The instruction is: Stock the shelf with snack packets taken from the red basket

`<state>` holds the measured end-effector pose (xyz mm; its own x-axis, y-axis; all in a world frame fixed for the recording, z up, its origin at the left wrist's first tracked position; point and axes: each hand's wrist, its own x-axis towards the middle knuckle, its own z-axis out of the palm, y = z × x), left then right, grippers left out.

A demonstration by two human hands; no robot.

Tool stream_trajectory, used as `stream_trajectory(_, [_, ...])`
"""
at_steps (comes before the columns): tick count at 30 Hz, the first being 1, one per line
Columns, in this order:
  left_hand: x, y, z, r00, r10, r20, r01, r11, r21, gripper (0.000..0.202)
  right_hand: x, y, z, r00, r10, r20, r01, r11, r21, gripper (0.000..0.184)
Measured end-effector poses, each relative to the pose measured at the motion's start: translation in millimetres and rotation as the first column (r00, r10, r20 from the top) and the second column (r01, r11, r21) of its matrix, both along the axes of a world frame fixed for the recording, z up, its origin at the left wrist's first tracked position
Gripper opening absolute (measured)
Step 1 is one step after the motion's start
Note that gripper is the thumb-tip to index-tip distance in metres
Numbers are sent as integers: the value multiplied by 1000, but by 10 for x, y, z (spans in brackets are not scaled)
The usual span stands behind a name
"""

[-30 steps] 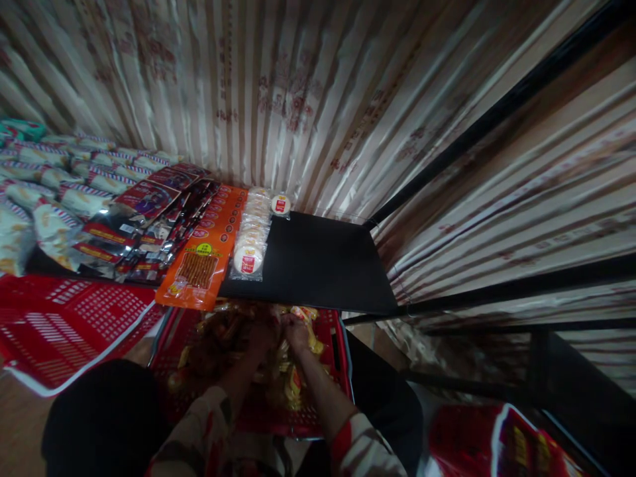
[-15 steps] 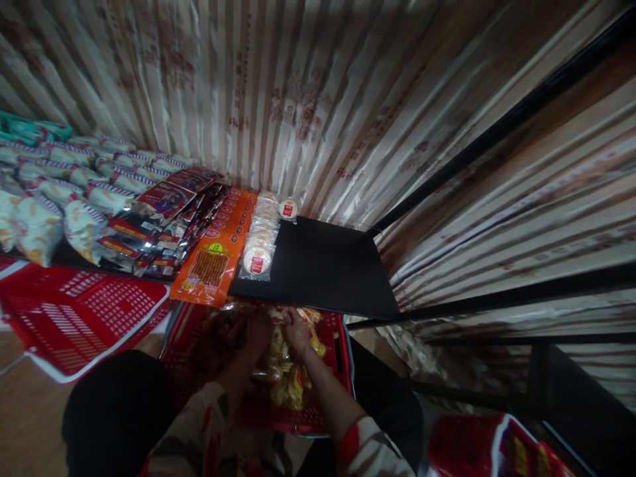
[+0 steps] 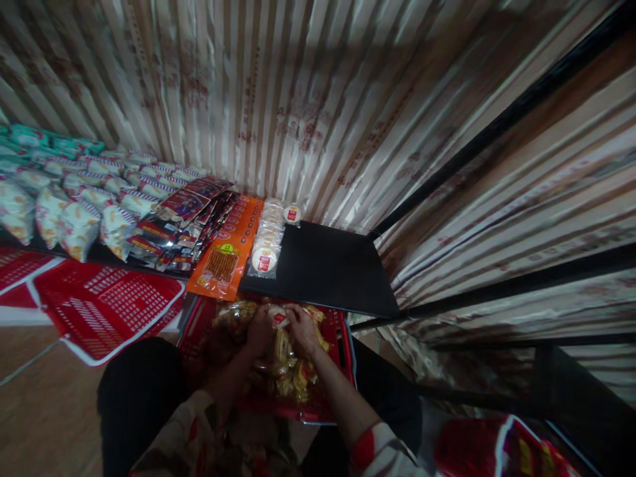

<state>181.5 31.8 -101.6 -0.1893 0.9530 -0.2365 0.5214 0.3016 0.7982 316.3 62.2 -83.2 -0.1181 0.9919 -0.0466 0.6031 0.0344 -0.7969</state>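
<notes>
Over a red basket (image 3: 346,354) between my knees, my left hand (image 3: 259,331) and my right hand (image 3: 301,327) are close together. Between them they pinch a small round white packet (image 3: 279,317) with a red label, one hand at each side. Below lie several yellow and clear snack packets (image 3: 285,371) inside the basket. The dim light blurs the left side of its contents. Just above my hands, on the black shelf (image 3: 328,265), similar round white packets (image 3: 265,260) stand in an overlapping row, with a single one (image 3: 292,214) beside its back end.
Left of the row lie an orange snack bag (image 3: 223,255), dark red packs (image 3: 186,222) and several white bags (image 3: 82,225). Another red basket (image 3: 109,305) sits below the shelf at left. Black rack bars (image 3: 497,291) cross at right. A red package (image 3: 472,444) is at lower right.
The view has shifted, so the shelf goods appear farther right. Between my fingers, the round white packet now shows more clearly, its label facing up.
</notes>
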Motion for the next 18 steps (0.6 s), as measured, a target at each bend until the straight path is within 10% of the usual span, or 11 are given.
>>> stream_trajectory(18, [-181,29,729,909,-302,-287,366,907,208,29,166,-185,389,999,22,39,-23,1000,19,35])
